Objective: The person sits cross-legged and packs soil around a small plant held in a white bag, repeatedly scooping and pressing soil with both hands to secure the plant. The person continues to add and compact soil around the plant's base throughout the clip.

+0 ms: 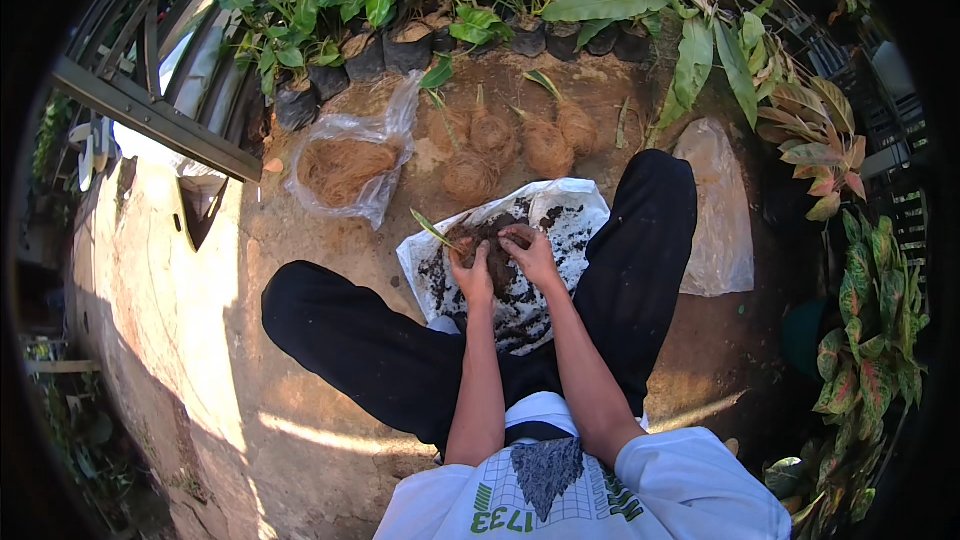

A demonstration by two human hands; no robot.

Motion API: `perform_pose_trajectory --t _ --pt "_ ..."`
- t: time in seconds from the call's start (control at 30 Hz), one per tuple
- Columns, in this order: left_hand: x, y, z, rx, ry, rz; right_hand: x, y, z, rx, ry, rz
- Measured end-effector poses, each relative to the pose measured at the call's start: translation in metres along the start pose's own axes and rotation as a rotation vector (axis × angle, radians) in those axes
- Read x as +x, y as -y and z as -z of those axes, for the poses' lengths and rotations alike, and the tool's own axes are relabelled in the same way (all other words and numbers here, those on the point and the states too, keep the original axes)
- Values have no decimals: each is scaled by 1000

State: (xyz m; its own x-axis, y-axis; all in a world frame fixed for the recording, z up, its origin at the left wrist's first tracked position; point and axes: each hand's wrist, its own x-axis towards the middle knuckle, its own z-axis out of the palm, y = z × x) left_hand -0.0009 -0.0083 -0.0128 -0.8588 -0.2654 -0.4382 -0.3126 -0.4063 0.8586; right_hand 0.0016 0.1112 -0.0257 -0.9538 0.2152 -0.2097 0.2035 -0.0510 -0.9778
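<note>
A white plastic sheet with dark soil scattered over it lies between my crossed legs. Above it my left hand has its fingers around a clump of brown fibre and soil, from which a small green cutting points up and left. My right hand touches the dark soil beside it, thumb and fingers slightly bent; whether it grips any soil is unclear. Beyond the sheet sit several fibre-wrapped balls with short green leaves. A clear plastic bag holds loose brown fibre at the upper left.
Potted leafy plants in black grow bags line the far edge. An empty-looking clear plastic bag lies beside my right knee. A metal frame stands at the left, and variegated plants grow at the right.
</note>
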Motion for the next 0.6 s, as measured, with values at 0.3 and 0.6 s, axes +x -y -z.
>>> perform_pose_trajectory --t 0.3,0.6 --pt "9 8 8 -119 -54 -53 -5 -17 5 -680 -439 24" --pt "3 0 -1 408 112 -31 -4 -31 -26 71 49 -205"
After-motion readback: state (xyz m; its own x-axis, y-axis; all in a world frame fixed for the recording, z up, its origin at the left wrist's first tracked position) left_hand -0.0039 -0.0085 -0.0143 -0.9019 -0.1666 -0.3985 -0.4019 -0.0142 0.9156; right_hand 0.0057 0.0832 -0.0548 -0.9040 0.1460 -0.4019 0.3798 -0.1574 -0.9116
